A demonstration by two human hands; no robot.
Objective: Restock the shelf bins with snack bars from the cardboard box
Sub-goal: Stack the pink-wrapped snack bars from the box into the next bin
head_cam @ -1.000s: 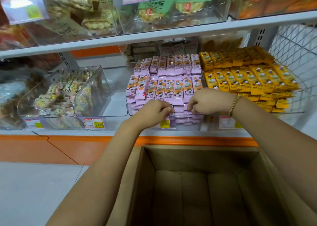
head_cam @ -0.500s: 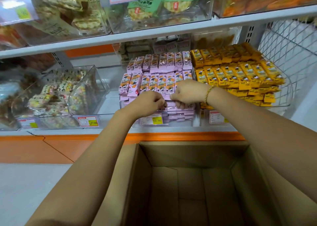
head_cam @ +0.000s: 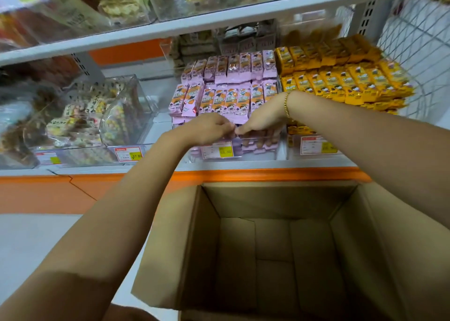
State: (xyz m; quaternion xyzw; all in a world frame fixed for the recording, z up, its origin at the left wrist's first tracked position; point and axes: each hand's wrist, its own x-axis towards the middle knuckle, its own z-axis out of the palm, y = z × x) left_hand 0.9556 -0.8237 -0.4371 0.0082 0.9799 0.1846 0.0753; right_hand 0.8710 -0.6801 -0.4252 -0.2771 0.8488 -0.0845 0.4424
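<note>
**A:** Where do we find the task's goods?

**B:** We see the pink snack bars [head_cam: 226, 99] at 12 o'clock. They are stacked in rows in a clear bin [head_cam: 246, 156] on the lower shelf. The cardboard box [head_cam: 185, 235] stands open at 6 o'clock, below the shelf's orange edge, with its inner floor flaps showing.

**A:** And the hands?

**B:** We place both at the bin's front rim. The left hand [head_cam: 207, 129] lies there with its forearm running in from 7 o'clock. Its fingers are curled, with the tips at the front row of pink wrappers and just beside the right thumb. We cannot tell whether it pinches a bar. The right hand [head_cam: 261, 118] has its forearm running in from 3 o'clock and a gold bracelet [head_cam: 287, 106] at the wrist. Its fingers [head_cam: 264, 136] bend down behind the bin's clear front wall, against the pink stack. Whether they clasp a bar, we cannot tell either.

**A:** What flanks the pink bin?

**B:** At its 3 o'clock we note yellow snack bars [head_cam: 341, 82] packed in rows, with a white wire basket [head_cam: 414, 40] beyond at 2 o'clock. At 9 o'clock stands a bin of mixed sweets [head_cam: 126, 106]. A price tag [head_cam: 218, 150] sits just below the left hand. At 12 o'clock an upper shelf [head_cam: 219, 21] carries further clear bins of bagged snacks, which are blurred.
</note>
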